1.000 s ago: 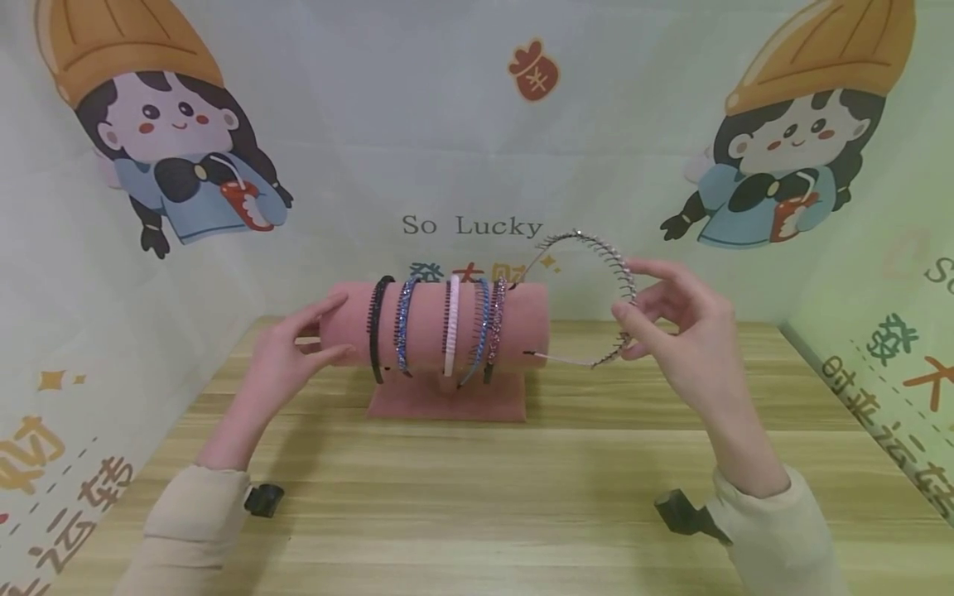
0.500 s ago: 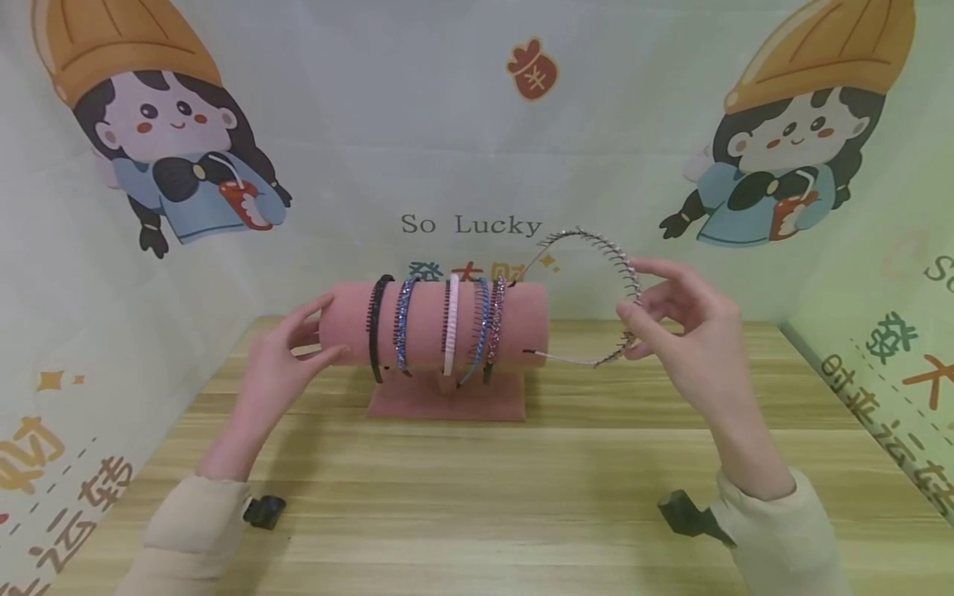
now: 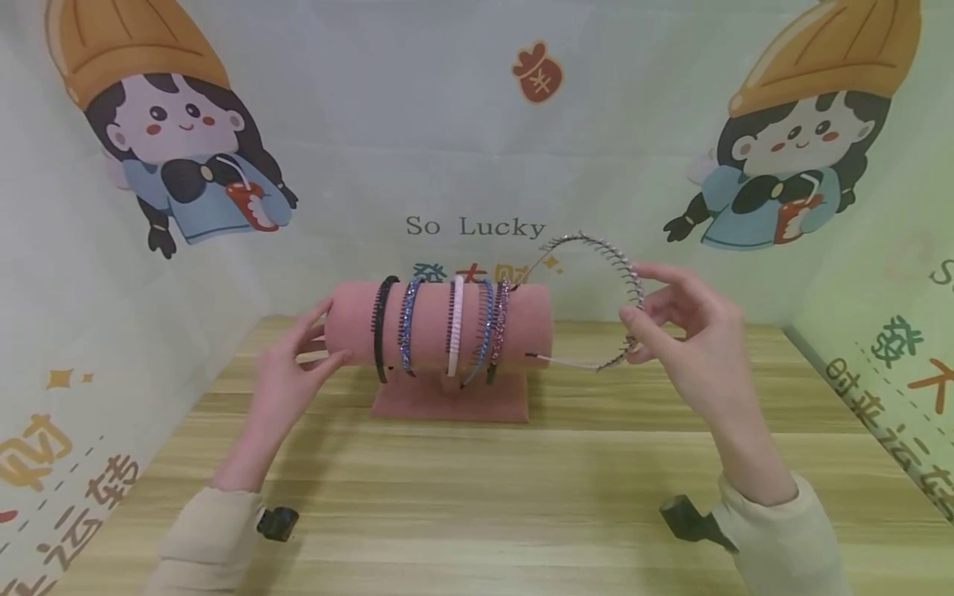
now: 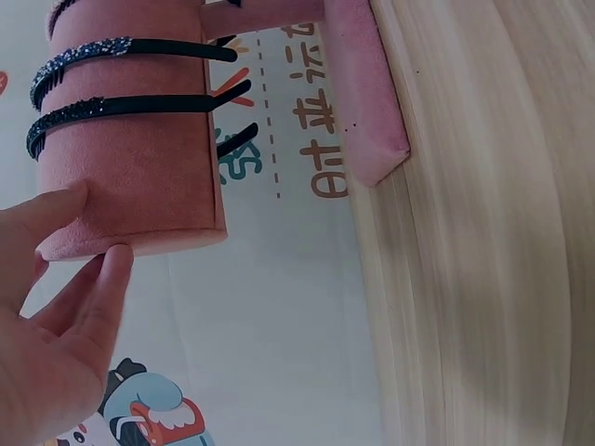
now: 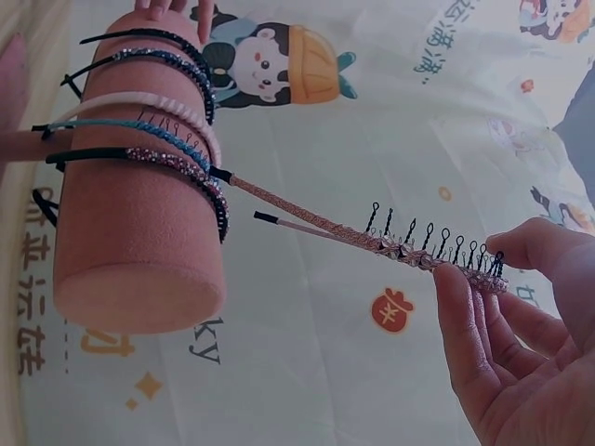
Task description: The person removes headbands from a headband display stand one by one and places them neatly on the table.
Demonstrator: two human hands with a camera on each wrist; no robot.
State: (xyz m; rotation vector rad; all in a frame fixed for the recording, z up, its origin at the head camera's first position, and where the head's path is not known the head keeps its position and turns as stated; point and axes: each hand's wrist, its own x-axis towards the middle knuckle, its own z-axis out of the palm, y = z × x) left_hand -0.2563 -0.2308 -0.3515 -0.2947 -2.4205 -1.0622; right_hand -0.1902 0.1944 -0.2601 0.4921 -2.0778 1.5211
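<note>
My left hand holds the left end of a pink plush roller stand, thumb on its front and fingers at its end. A rhinestone headband with wire comb teeth is pinched at its crown between the thumb and fingers of my right hand. Its two dark-tipped ends point at the roller's right end, one tip overlapping it in the head view. Round the roller sit a black headband, a blue glitter one, a pale ribbed one, a blue braided one and a pinkish glitter one.
The stand's flat pink base rests on a wood-grain table near the back. Printed cloth walls rise behind and on both sides. Black camera mounts stick out at both cuffs, the left mount and the right mount.
My right hand has drawn the headband very slightly to the right. The stand and my left hand's hold on it look the same; the head view has shifted a little.
</note>
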